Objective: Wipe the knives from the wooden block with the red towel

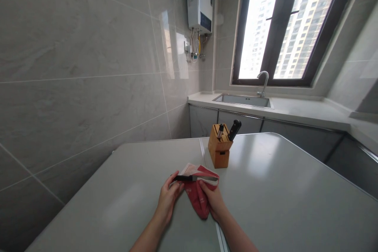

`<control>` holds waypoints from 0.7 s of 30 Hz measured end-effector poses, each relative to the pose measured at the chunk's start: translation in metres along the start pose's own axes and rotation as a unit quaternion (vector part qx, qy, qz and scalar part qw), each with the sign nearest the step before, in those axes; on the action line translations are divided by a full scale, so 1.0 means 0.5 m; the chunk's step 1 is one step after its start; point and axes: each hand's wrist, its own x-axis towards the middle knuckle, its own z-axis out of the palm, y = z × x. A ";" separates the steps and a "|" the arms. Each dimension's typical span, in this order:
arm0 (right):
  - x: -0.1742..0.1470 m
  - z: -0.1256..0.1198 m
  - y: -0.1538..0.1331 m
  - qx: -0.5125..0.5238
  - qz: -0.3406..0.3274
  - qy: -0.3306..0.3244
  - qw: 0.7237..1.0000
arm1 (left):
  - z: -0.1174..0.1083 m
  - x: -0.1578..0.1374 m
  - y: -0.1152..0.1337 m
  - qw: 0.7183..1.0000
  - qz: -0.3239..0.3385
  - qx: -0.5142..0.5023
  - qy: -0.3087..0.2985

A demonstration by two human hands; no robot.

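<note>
My left hand (pixel 169 195) is closed around the black handle of a kitchen knife (pixel 184 178). The blade points to the right and lies against a red and white cloth (pixel 196 199). My right hand (pixel 214 201) grips this cloth at the blade, thumb on the near side; its other fingers are hidden behind the fabric. One end of the cloth hangs down between my hands. Just beyond them, a wooden knife block (pixel 220 151) stands upright on the table, with a large black-handled knife (pixel 235 130) and a second dark-handled tool (pixel 220 131) in its slots.
The pale table (pixel 126 189) has a seam running through it. Behind it is a counter (pixel 304 106) with a sink (pixel 243 100) and a curved faucet (pixel 264 82). A tiled wall (pixel 82 106) rises at the left. A water heater (pixel 200 0) hangs near the window.
</note>
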 end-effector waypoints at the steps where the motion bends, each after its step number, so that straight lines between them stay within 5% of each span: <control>1: 0.002 -0.001 0.002 0.016 0.006 0.001 1.000 | -0.009 0.003 -0.004 0.999 0.012 0.043 -0.011; 10: 0.004 0.002 0.006 0.065 0.039 0.004 0.997 | -0.067 0.015 -0.042 0.916 0.192 0.350 -0.038; 15: 0.005 0.002 0.003 0.054 0.035 0.011 0.998 | -0.056 -0.003 -0.034 0.851 0.206 0.458 -0.153; 21: -0.005 0.007 -0.010 -0.116 -0.004 -0.052 0.992 | -0.043 -0.022 -0.025 0.817 0.169 0.506 -0.218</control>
